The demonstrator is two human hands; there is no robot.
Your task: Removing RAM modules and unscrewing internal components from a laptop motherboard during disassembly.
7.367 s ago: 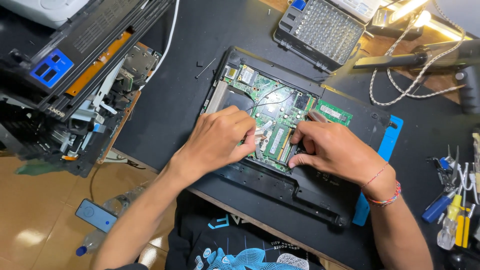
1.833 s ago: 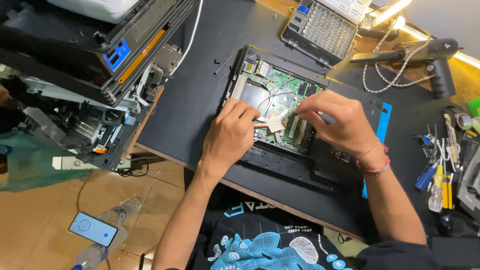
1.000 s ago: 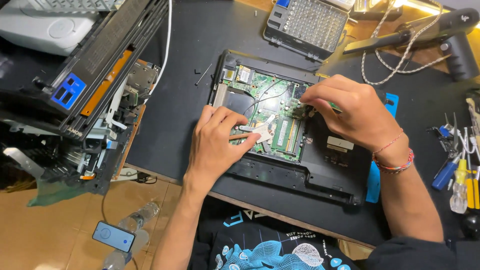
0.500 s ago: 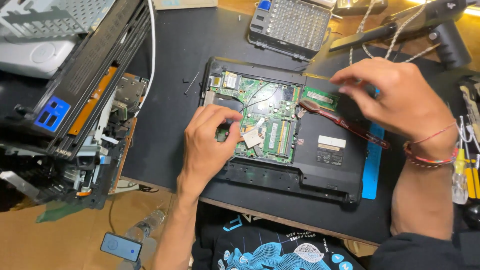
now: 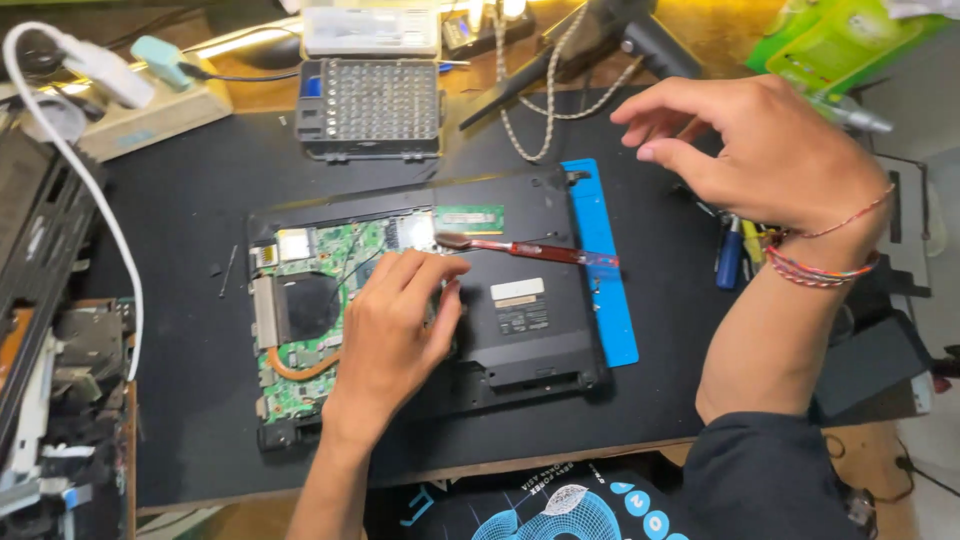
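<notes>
An opened black laptop base (image 5: 530, 340) lies on a black mat, its green circuit board (image 5: 320, 250) and copper heat pipe (image 5: 300, 368) exposed. My left hand (image 5: 395, 335) rests flat on the board, fingers together, pressing near the middle; whether it holds anything is hidden. A red-handled brush (image 5: 530, 250) lies across the laptop, just beyond my left fingertips. My right hand (image 5: 760, 150) hovers high at the right, above the mat's edge, fingers spread and empty. A blue pry tool (image 5: 600, 260) lies along the laptop's right side.
A grey case of screwdriver bits (image 5: 372, 106) stands at the back. A corded tool on a stand (image 5: 600, 40) is behind it. Screwdrivers (image 5: 730, 255) lie at the right. Dismantled equipment (image 5: 50, 330) fills the left side. A power strip (image 5: 140, 100) sits at the back left.
My right hand has let go of the red brush, left it on the laptop, and lifted up to the right. My left hand stays on the board. The camera has shifted right.
</notes>
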